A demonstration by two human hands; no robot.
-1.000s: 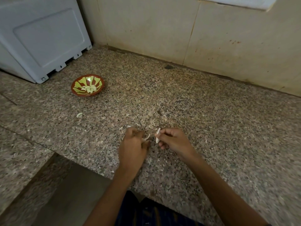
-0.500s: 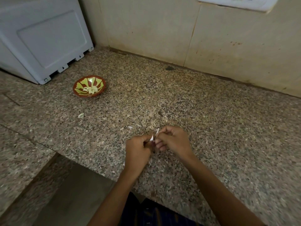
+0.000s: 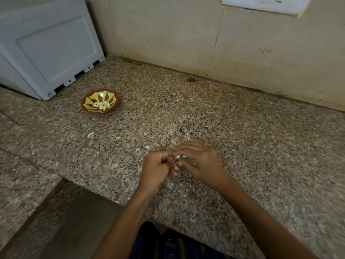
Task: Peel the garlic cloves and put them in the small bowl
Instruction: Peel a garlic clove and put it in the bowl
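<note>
Both hands meet low over the front part of the tabletop (image 3: 233, 131), not far from its front edge. The left hand (image 3: 156, 169) is curled closed, its grip pinching a garlic clove (image 3: 174, 161) that shows only as a small pinkish patch between the fingertips. The right hand (image 3: 202, 163) has its thumb and first fingers pressed together on a pale bit of skin (image 3: 178, 157) at the top of that clove, the other fingers loosely spread.

The small bowl (image 3: 100, 101) stands well apart, toward the back left of the tabletop near a grey appliance (image 3: 46, 47), with several peeled cloves already in it. Loose flakes of skin lie around the hands, and one pale piece (image 3: 91, 135) lies between the hands and the bowl.

Risks, as I judge them: the clove is small and probably slick, so a hard pull on the skin could pop it out of the left grip and over the front edge; skin could also tear short and stay stuck, or ride along into the bowl
</note>
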